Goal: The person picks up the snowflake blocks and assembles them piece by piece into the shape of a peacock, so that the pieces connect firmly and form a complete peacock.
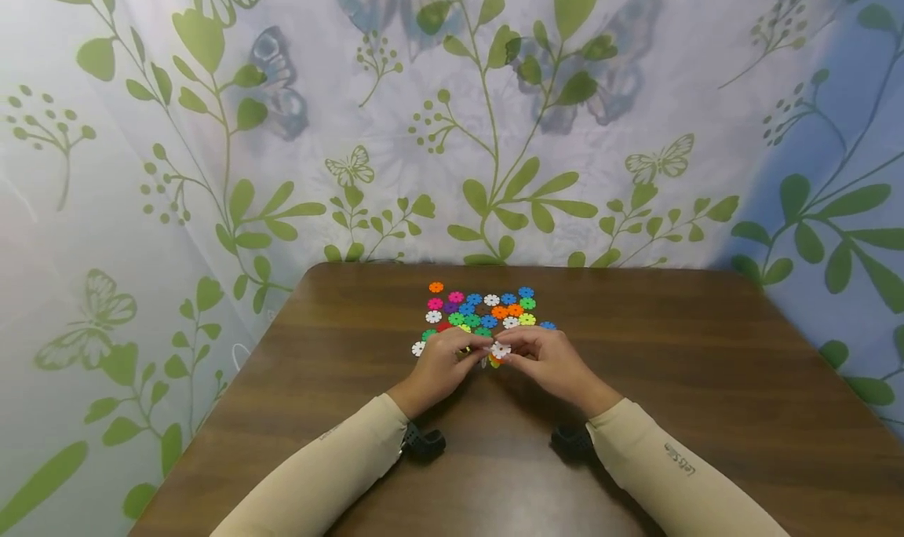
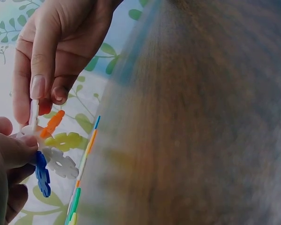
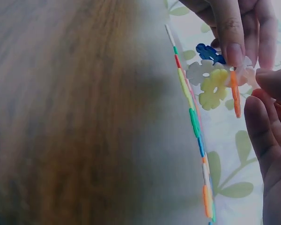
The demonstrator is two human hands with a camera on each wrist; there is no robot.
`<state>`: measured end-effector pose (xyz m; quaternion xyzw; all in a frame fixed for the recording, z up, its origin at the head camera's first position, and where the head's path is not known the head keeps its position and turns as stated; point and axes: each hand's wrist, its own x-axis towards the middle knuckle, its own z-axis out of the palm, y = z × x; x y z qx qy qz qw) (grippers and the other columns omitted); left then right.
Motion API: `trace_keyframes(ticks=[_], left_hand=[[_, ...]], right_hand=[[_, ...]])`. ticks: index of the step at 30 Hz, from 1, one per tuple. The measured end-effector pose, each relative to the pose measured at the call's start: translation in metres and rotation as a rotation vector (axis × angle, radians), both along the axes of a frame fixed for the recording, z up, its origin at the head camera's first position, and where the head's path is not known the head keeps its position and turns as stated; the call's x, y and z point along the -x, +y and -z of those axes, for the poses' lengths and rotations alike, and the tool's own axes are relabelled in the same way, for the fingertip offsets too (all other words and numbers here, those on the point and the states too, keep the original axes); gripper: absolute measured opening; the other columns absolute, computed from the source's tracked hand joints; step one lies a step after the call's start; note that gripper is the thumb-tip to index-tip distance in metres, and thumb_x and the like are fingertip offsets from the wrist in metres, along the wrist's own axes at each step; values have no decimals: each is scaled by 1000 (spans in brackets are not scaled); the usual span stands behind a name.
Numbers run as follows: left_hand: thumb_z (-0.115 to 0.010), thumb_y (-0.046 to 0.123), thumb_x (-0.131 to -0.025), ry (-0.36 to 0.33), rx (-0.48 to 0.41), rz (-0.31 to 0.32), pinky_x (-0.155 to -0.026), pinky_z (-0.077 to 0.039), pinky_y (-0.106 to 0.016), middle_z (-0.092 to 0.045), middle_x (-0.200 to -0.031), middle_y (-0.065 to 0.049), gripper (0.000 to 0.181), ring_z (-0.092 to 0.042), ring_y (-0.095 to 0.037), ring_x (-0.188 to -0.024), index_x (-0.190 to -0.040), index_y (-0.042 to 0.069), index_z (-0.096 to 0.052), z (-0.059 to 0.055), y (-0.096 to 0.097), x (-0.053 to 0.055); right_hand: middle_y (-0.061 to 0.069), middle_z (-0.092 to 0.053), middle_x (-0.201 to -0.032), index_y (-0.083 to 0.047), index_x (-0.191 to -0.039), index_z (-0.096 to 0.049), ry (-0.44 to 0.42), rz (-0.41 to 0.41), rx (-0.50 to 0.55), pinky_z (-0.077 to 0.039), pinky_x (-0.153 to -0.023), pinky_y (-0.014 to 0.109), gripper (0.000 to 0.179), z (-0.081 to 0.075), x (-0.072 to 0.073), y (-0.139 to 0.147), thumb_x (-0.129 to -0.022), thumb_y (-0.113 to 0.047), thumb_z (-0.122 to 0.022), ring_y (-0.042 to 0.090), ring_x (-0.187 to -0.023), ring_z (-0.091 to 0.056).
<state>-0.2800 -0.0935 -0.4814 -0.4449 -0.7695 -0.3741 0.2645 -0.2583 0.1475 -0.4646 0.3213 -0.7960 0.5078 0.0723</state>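
Note:
Both hands meet over the near side of a spread of small notched plastic flower discs (image 1: 472, 320). My left hand (image 1: 443, 362) pinches a joined cluster of these discs. In the left wrist view the cluster shows a blue disc (image 2: 42, 174), a white disc (image 2: 62, 163), a yellow disc (image 2: 65, 141) and an orange disc (image 2: 53, 123) set at different angles. Opposite, my right hand (image 1: 549, 358) pinches a white disc (image 2: 34, 111) edge-on between thumb and fingers, its lower edge right at the cluster. Fingertips hide part of the join.
Loose discs in several colours lie flat on the brown wooden table (image 1: 339, 325), just beyond the hands, with a blue disc (image 1: 548, 326) at the right end. A leaf-patterned curtain (image 1: 395, 160) hangs behind the table's far edge. Dark straps (image 1: 424, 443) are at the wrists.

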Motion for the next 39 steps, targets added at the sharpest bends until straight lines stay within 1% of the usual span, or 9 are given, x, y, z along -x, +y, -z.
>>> trace_keyframes(ticks=[6,10,13,16,19,24,27,33,39], left_hand=[[-85,3,-90,7,1,10,-84,-56,-22,-78,-104,-2,20,-72,-10,-93,-110,3,-81,0,1,2],[-84,4,-90,10,6,3,-82,-56,-21,-79,-100,-1,16,-72,-9,-90,-106,4,-83,2,-2,-1],[-86,1,-88,41,12,7,-78,-57,-21,-79,-95,0,14,-72,-9,-85,-101,5,-83,4,-5,-5],[-85,0,-88,48,25,17,-80,-56,-21,-78,-95,-1,13,-72,-9,-86,-100,4,-83,6,-7,-7],[-86,0,-88,49,12,21,-81,-57,-22,-78,-95,-1,12,-72,-10,-86,-99,4,-82,4,-6,-7],[-85,0,-88,51,-20,21,-80,-56,-21,-78,-94,-1,12,-71,-8,-86,-98,4,-81,-1,-2,-5],[-84,-1,-89,49,-19,24,-81,-56,-20,-78,-94,0,12,-71,-7,-87,-98,5,-81,-1,1,-4],[-84,-3,-88,22,-52,36,-80,-57,-21,-78,-97,-2,16,-72,-8,-89,-102,3,-80,-1,4,-3],[-85,-2,-87,1,-67,11,-75,-58,-23,-78,-98,-3,19,-72,-11,-86,-105,1,-78,1,5,-3]], right_hand=[[10,-75,-117,-2,-119,-78,23,14,10,-60,-85,36,32,3,2,1,-88,7,-81,26,-99,-73],[8,-75,-114,-3,-116,-79,37,19,18,-60,-84,34,30,12,2,-3,-88,6,-82,24,-98,-74],[7,-75,-115,-3,-116,-80,18,2,-10,-59,-85,32,27,17,-1,-6,-89,3,-82,21,-98,-74],[4,-75,-114,-5,-114,-80,-19,7,-9,-60,-84,31,26,19,-4,-7,-89,2,-82,19,-97,-74],[4,-75,-114,-5,-114,-80,-26,9,6,-60,-82,31,25,17,-5,-8,-89,3,-81,20,-96,-74],[9,-76,-113,-1,-114,-79,62,28,-8,-61,-81,34,28,9,-3,-8,-87,5,-83,24,-95,-74],[9,-76,-112,-1,-114,-79,88,50,-24,-61,-82,34,30,9,-4,-6,-85,6,-84,22,-94,-74],[6,-76,-111,-3,-117,-79,87,61,-52,-60,-82,32,29,7,-3,-4,-88,3,-83,17,-94,-73],[7,-76,-112,0,-122,-75,68,53,-47,-61,-78,33,32,5,-4,-2,-91,-2,-83,18,-89,-73]])
